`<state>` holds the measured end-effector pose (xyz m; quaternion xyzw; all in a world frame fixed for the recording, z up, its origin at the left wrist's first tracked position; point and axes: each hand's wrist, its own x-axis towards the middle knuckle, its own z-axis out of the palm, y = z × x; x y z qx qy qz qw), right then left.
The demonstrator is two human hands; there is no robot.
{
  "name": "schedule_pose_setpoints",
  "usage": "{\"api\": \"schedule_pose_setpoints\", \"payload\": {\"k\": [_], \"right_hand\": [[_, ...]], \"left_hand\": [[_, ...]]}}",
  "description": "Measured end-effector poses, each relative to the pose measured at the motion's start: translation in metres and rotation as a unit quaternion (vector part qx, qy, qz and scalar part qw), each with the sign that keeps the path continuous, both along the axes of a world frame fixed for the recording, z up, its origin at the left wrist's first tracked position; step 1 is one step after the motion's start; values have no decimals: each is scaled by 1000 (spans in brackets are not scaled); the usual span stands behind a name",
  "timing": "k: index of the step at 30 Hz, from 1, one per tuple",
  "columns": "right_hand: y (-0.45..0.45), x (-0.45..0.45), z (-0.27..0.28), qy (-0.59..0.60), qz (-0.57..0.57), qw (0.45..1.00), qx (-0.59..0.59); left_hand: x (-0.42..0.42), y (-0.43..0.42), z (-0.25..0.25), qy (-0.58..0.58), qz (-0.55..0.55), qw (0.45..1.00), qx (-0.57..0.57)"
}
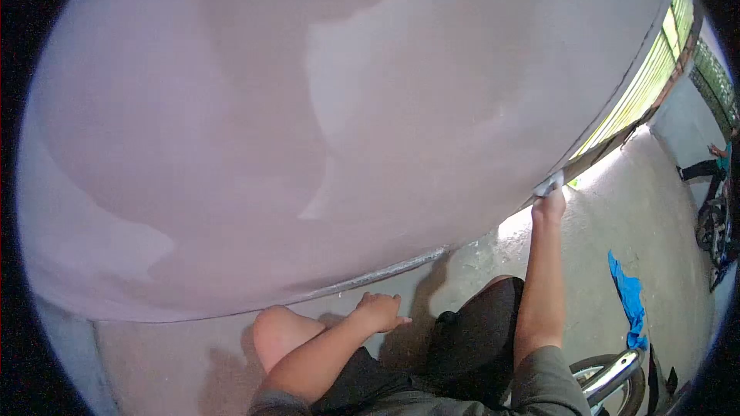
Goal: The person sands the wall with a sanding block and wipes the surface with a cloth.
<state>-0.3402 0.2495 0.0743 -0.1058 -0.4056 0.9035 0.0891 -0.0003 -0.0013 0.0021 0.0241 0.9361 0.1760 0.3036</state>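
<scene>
A large pale wall panel (432, 131) with darker, damp-looking patches fills most of the view. Near its lower right edge, my right hand (549, 202) is closed on a small whitish-grey object (549, 183), too small to name, that touches the panel's edge. My left hand (381, 313) hangs over my lap beside my bare knee, below the panel's bottom edge. Its fingers are partly curled, the index finger and thumb stand apart, and nothing shows in it.
A blue cloth (630, 298) lies at the right, by a motorbike's wheel (634, 387) and chrome exhaust (613, 377). Another person (705, 169) is at the far right near a parked motorbike (713, 227). Green-yellow slats (647, 85) stand beyond the panel's right edge.
</scene>
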Motion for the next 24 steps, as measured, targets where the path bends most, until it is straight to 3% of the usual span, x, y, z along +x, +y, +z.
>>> {"api": "schedule_pose_setpoints", "payload": {"k": [2,5,7,9,11,14,18,21,22,24], "right_hand": [[-1,14,21,63,25,997,29],[-7,15,16,68,-12,997,25],[8,-13,-27,71,-17,997,18],[10,-12,-29,-26,-11,999,-23],[13,-11,-18,7,3,1000,-20],[3,15,20,71,-4,992,102],[16,-9,-30,-18,33,999,-2],[17,-11,-19,66,21,998,0],[-6,25,31,51,23,998,35],[-5,19,23,55,1,997,48]], "left_hand": [[1,0,-2,-4,1,1000,3],[1,2,0,-2,-4,1000,-7],[1,2,0,0,-10,1000,-17],[2,1,-2,9,-12,1000,-10],[-1,0,0,2,-7,1000,-2],[3,1,-2,-2,-4,1000,-1],[3,0,-10,6,-15,1000,0],[0,0,-8,2,-17,1000,-4],[0,0,-8,-1,-15,1000,-3],[-1,-1,-8,5,0,1000,13]]}}
